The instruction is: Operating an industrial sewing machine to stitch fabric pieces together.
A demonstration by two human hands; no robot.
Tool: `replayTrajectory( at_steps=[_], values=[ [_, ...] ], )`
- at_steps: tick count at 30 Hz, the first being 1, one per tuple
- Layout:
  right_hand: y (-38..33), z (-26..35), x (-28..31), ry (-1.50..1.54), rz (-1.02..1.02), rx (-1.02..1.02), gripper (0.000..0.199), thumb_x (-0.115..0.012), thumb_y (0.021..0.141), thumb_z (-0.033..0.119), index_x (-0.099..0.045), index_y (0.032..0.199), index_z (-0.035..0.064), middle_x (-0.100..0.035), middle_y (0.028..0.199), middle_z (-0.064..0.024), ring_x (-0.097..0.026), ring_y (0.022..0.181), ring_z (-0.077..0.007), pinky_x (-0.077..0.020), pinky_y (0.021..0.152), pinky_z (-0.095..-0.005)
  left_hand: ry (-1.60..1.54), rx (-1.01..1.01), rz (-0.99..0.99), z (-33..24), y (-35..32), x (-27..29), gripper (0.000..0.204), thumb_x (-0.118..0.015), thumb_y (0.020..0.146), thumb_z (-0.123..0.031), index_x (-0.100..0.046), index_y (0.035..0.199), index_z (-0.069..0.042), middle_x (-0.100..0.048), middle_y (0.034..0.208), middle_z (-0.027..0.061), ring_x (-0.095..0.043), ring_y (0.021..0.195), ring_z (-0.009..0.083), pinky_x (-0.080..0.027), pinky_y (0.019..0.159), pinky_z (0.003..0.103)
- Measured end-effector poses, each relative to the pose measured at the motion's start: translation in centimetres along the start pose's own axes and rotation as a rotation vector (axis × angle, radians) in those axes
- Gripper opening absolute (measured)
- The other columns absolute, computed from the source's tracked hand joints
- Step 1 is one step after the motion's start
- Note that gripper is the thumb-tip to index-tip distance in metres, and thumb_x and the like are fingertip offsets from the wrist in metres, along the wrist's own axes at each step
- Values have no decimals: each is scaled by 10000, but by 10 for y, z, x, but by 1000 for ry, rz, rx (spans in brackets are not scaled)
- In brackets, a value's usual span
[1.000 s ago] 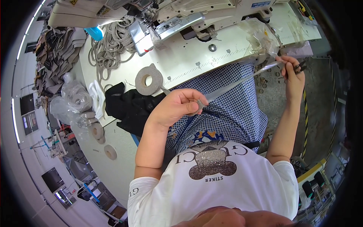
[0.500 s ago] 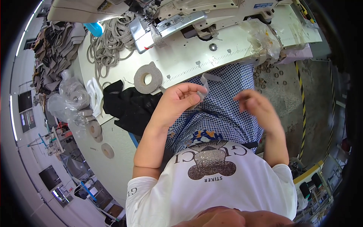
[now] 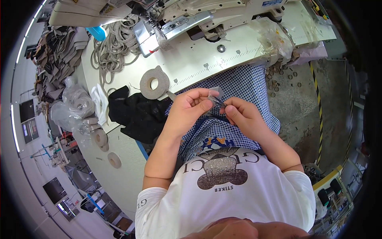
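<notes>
Over my lap, my left hand [image 3: 193,105] pinches the end of a grey woven tape [image 3: 171,95] between thumb and fingers. This tape runs back to a flat grey roll [image 3: 154,83] lying at the table's front edge. A pale translucent strip [image 3: 215,91] sticks out beyond the left fingertips. My right hand [image 3: 243,114] is closed close beside the left one. Its fingertips hold a small, dark, thin tool [image 3: 220,102] that points at the tape end; its exact kind is too small to make out.
A sewing machine [image 3: 234,16] stands across the far side of the white table [image 3: 187,63]. Coiled grey tape [image 3: 115,47] lies left of it. Black cloth [image 3: 137,113] sits beside my left forearm, with a plastic bag [image 3: 75,101] further left. Crumpled plastic [image 3: 272,38] lies far right.
My right hand has moved left from open air, and its fingers now meet the tape end with the dark tool. My left hand stays nearly in place, still pinching the tape.
</notes>
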State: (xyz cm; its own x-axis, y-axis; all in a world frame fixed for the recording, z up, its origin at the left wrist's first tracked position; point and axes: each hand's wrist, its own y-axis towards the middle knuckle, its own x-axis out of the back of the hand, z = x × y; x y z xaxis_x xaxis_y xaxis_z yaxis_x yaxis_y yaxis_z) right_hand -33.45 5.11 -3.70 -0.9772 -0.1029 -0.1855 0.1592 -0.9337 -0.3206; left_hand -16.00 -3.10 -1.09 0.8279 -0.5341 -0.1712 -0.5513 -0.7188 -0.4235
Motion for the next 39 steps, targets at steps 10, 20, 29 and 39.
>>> replayTrajectory(
  at_steps=[10, 20, 29, 39],
  values=[
    [-5, 1, 13, -133, -31, -37, 242, -472, 928, 224, -572, 847, 20, -460, 626, 53, -373, 558, -20, -302, 492, -185, -26, -28, 9, -3, 0, -1, 258, -642, 817, -129, -611, 1033, 9, -592, 776, 2, -488, 663, 41, -392, 605, 178],
    [2, 1, 7, -253, -72, 76, 238, -490, 912, 213, -568, 833, 2, -503, 617, 24, -415, 569, -52, -353, 516, -217, -50, -34, -14, 0, 1, -1, 295, -662, 803, -138, -599, 1044, 21, -593, 782, -2, -485, 657, 39, -389, 597, 171],
    [7, 10, 3, -288, -67, 64, 201, -505, 898, 161, -552, 787, 1, -505, 607, 9, -413, 555, -54, -348, 502, -220, 5, 4, 13, 0, 2, -3, 243, -623, 807, -43, -609, 1044, 5, -584, 805, -20, -512, 710, 25, -428, 656, 156],
    [9, 2, 6, -273, -141, 156, 176, -562, 857, 156, -568, 783, -3, -520, 561, -80, -461, 486, -119, -377, 467, -266, 79, 5, -1, -1, 2, -1, 237, -641, 807, -84, -609, 1021, 14, -589, 793, -5, -512, 696, 45, -421, 642, 178]
  ],
)
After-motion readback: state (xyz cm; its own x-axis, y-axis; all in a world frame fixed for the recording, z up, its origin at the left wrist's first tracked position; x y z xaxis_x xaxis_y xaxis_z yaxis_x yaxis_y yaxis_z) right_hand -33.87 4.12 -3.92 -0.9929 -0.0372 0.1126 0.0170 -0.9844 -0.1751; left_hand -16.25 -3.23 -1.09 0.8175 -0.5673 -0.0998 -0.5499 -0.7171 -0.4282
